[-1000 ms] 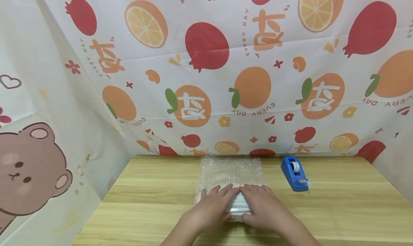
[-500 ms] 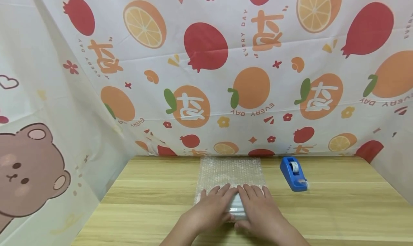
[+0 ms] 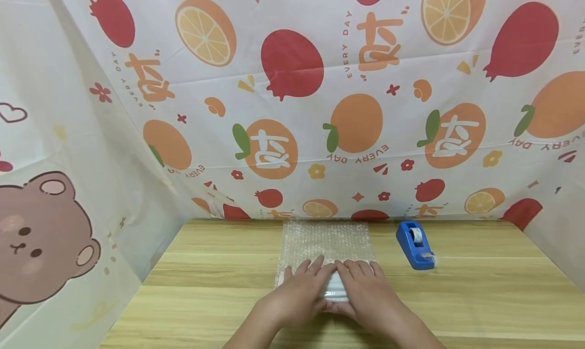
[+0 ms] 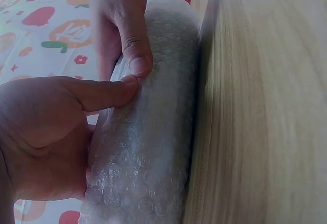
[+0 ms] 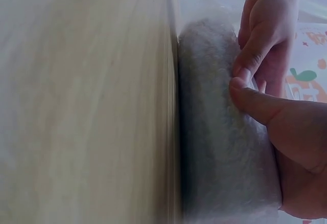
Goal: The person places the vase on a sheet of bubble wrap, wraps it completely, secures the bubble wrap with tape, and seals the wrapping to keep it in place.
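A pale bundle in bubble wrap [image 3: 335, 290] lies on the table in the head view, with a flat length of bubble wrap [image 3: 326, 240] stretching away behind it. My left hand [image 3: 299, 293] grips the bundle's left part, and my right hand [image 3: 370, 295] grips its right part. Fingers lie over the top while both thumbs press the near side. In the left wrist view the thumb of my left hand [image 4: 46, 137] meets the other thumb on the wrapped roll [image 4: 148, 127]. The right wrist view has my right hand [image 5: 301, 142] against the same roll [image 5: 217, 127]. What is inside is unclear.
A blue tape dispenser [image 3: 415, 245] with a roll of tape stands to the right on the wooden table [image 3: 205, 288]. Behind the table hangs a fruit-print cloth [image 3: 311, 120]. A cloth with a bear [image 3: 43, 237] covers the left side.
My right hand has shifted slightly left on the bundle, and its thumb has come in to meet the left thumb at the near side. The left hand stays nearly in place.
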Tool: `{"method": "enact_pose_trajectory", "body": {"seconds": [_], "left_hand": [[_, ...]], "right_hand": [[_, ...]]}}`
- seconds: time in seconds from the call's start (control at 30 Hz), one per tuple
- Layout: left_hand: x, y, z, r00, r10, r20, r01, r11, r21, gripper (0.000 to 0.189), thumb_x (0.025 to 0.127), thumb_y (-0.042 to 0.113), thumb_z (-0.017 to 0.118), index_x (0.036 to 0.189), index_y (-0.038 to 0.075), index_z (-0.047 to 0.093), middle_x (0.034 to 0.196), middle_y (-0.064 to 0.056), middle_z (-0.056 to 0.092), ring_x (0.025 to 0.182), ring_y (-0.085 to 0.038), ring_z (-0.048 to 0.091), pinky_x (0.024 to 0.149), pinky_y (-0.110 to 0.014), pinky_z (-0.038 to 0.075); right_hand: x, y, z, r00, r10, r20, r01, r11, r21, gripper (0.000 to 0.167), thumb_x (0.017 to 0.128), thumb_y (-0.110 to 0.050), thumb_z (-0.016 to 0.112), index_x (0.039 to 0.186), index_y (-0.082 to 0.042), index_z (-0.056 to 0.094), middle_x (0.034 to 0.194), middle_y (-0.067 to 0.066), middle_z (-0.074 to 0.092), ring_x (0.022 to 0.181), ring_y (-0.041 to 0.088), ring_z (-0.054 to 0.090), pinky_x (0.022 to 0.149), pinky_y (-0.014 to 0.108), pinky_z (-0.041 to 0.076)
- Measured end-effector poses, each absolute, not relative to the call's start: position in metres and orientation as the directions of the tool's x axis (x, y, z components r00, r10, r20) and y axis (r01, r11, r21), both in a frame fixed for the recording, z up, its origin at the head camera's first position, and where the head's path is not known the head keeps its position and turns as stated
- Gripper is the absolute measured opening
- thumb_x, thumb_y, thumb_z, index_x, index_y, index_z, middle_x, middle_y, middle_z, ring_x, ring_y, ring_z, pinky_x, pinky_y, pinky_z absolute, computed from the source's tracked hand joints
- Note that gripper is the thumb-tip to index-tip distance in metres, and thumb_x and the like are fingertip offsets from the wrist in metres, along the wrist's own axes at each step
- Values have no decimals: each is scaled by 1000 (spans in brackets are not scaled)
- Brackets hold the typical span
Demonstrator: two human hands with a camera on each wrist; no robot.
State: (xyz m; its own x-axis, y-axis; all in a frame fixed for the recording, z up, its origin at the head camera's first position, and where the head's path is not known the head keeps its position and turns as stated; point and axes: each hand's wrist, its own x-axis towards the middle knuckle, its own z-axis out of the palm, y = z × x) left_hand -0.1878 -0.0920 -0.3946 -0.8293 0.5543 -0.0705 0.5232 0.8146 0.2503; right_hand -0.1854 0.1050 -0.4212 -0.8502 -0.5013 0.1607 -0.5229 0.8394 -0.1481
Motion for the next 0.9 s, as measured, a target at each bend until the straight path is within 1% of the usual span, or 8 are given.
{"method": "enact_pose_trajectory", "body": {"seconds": [0.2, 0.43, 0.53, 0.73, 0.9], "left_hand": [[-189, -92, -394, -830, 551, -83, 515, 816, 262, 67, 94, 43, 61, 152, 33, 28, 159, -10, 32, 142, -40, 34, 102, -73, 30], [-192, -92, -394, -826, 557, -85, 519, 811, 270, 68, 94, 45, 59, 153, 33, 27, 158, -9, 34, 141, -40, 35, 101, -73, 31], [-193, -92, -394, -823, 563, -79, 527, 808, 262, 68, 94, 48, 58, 153, 33, 28, 156, -7, 37, 140, -39, 38, 100, -72, 33], [-194, -94, -393, -811, 583, -53, 557, 796, 240, 68, 93, 50, 57, 152, 32, 29, 145, 1, 49, 129, -29, 49, 98, -65, 40], [-195, -94, -393, -809, 584, -57, 558, 796, 233, 68, 93, 52, 55, 153, 33, 28, 143, 2, 50, 126, -28, 50, 97, -62, 42]], "right_hand": [[-188, 107, -424, -841, -514, 169, -537, 831, -147, 83, 90, -69, 49, 145, -7, 44, 140, 11, 53, 127, 32, 49, 107, 58, 33], [-191, 110, -423, -846, -512, 149, -532, 831, -161, 86, 89, -72, 45, 147, -8, 42, 141, 11, 52, 129, 32, 48, 108, 58, 32], [-192, 110, -422, -846, -511, 149, -531, 832, -160, 86, 89, -72, 45, 147, -8, 43, 141, 10, 52, 129, 32, 48, 108, 57, 33], [-193, 110, -423, -837, -524, 160, -546, 823, -157, 87, 88, -72, 45, 146, -8, 43, 139, 9, 54, 128, 30, 49, 107, 54, 34], [-197, 112, -421, -837, -531, 132, -547, 816, -187, 90, 86, -76, 42, 146, -9, 45, 139, 9, 54, 127, 29, 49, 106, 54, 34]]}}
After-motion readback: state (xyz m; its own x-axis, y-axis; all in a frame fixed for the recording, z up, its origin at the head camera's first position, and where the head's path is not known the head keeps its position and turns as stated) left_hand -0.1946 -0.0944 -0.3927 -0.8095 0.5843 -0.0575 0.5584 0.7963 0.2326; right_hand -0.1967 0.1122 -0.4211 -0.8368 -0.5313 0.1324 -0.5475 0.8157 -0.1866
